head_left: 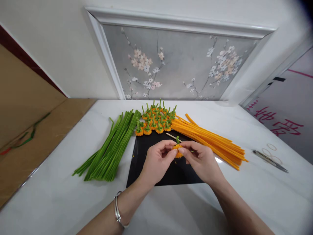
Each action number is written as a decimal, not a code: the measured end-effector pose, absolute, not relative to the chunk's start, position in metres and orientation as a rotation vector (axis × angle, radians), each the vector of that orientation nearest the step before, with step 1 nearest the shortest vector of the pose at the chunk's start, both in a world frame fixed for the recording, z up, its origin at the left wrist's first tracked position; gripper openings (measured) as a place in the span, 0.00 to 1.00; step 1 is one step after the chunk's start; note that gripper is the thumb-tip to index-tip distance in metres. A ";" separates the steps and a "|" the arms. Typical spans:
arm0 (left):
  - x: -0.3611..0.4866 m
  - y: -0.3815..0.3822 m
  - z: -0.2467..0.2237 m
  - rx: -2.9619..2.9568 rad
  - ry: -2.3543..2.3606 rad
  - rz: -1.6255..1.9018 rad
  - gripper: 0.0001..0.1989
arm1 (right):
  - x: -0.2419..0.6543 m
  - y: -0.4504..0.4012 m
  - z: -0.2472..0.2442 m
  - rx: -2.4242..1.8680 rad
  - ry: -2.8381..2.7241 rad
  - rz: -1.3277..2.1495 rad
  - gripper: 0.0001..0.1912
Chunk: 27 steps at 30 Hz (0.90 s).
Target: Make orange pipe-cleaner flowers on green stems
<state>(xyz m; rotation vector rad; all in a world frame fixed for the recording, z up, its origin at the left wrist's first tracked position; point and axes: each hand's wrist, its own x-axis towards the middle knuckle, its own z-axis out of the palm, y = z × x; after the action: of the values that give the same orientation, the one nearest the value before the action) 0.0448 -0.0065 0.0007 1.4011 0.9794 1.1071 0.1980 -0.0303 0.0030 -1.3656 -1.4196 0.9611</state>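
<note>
Between my two hands is a small orange pipe-cleaner pumpkin (179, 152) with a green stem sticking up. My left hand (158, 160) pinches its left side with thumb and fingers. On the other side, my right hand (201, 160) grips it the same way. Both hands are above a black mat (168, 176). A thin pale stick (171, 135) lies just behind them, partly hidden by the right hand. Several finished-looking pumpkins (158, 128) with green stems stand grouped at the mat's far edge.
Green pipe cleaners (110, 150) lie in a bundle at left, orange pipe cleaners (212, 138) at right. Farther right are pointed metal tweezers or scissors (270, 160) and rubber bands (271, 147). A cardboard piece (61, 120) borders the white table (61, 195); a framed floral panel (181, 65) stands behind.
</note>
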 end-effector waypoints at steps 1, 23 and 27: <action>0.045 -0.007 0.001 1.387 0.993 1.114 0.07 | 0.198 -0.031 0.003 -1.370 -1.428 0.952 0.14; 0.039 0.004 0.003 1.127 0.977 1.009 0.11 | 0.198 -0.026 0.005 -1.298 -1.368 1.081 0.15; 0.042 0.000 0.000 1.204 0.985 1.056 0.09 | 0.189 -0.028 0.001 -1.304 -1.287 1.071 0.14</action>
<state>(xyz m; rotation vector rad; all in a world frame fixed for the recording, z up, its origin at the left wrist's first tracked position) 0.0418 0.0004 -0.0001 1.2036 0.9847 1.0565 0.1893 -0.0284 0.0008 -1.3040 -1.2866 1.0706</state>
